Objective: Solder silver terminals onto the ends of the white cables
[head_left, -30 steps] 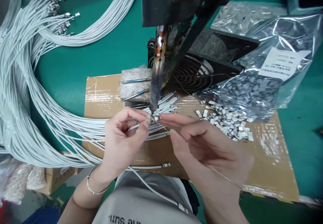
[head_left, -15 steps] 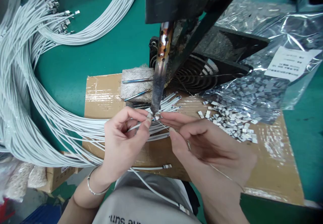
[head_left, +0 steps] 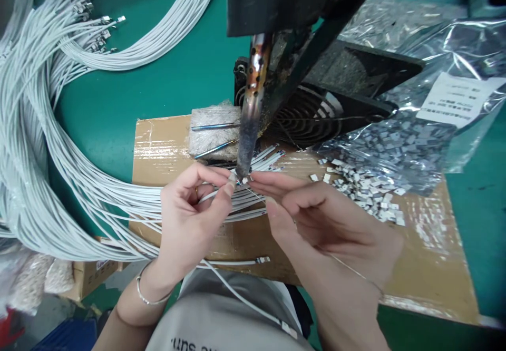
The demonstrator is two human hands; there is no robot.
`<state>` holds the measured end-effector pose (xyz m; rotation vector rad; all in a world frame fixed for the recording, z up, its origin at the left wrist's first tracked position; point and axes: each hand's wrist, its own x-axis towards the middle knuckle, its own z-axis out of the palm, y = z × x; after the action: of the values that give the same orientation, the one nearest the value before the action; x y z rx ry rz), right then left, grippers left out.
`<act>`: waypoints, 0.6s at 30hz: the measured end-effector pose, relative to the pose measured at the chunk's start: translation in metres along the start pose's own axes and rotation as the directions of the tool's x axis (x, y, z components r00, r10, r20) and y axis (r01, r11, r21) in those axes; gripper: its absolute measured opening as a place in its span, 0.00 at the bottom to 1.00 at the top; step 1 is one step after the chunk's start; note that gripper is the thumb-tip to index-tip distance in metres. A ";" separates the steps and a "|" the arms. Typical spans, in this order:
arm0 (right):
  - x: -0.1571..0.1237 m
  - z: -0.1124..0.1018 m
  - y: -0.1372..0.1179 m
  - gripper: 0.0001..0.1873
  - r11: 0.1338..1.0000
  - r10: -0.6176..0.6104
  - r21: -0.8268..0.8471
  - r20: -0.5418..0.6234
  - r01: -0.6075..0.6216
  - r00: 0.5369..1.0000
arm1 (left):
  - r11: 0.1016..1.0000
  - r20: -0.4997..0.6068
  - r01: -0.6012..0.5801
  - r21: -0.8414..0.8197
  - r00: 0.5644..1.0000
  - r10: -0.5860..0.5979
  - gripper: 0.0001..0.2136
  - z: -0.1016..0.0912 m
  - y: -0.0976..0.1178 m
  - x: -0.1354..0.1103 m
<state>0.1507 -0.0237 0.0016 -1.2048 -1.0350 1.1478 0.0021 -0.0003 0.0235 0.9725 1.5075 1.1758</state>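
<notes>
Pinched between thumb and index finger of my left hand (head_left: pixel 190 216) is the end of a white cable (head_left: pixel 207 196). A small white-and-silver connector piece (head_left: pixel 244 181) sits at that end, right under the tip of the soldering iron (head_left: pixel 253 108). My right hand (head_left: pixel 328 224) is closed on a thin solder wire (head_left: pixel 256 195), which runs across the palm toward the wrist. Its front fingertip is beside the connector piece, but whether it touches is hard to make out. More white cables (head_left: pixel 146 198) lie behind both hands.
The iron hangs from a black stand in front of a black fan (head_left: pixel 312 116). Loose connector pieces (head_left: pixel 375 193) lie on the cardboard (head_left: pixel 430 256) at right, by a clear bag (head_left: pixel 474 145) of them. A wrapped block (head_left: pixel 213 116) stands left of the iron.
My left hand has shifted slightly up and left, and the connector piece has risen a little nearer the iron tip. My right hand is almost still.
</notes>
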 end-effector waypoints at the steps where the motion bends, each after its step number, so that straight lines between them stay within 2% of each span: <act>1: 0.000 0.000 0.000 0.13 1.000 -0.001 -0.005 -0.004 0.001 1.000 | 1.000 -0.004 -0.006 0.003 1.000 0.006 0.09 0.000 0.000 0.000; 6: 0.000 0.002 -0.001 0.13 1.000 0.004 -0.008 -0.036 -0.004 0.999 | 1.000 -0.014 -0.014 0.016 1.000 0.014 0.07 -0.001 -0.002 0.001; 18: 0.003 0.001 -0.003 0.13 1.000 -0.025 -0.007 -0.015 0.025 1.000 | 0.999 -0.014 -0.032 0.028 0.999 0.032 0.06 -0.001 -0.001 0.003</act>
<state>0.1502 -0.0209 0.0043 -1.2017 -1.0405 1.1150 0.0002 0.0017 0.0219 1.0118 1.5281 1.1901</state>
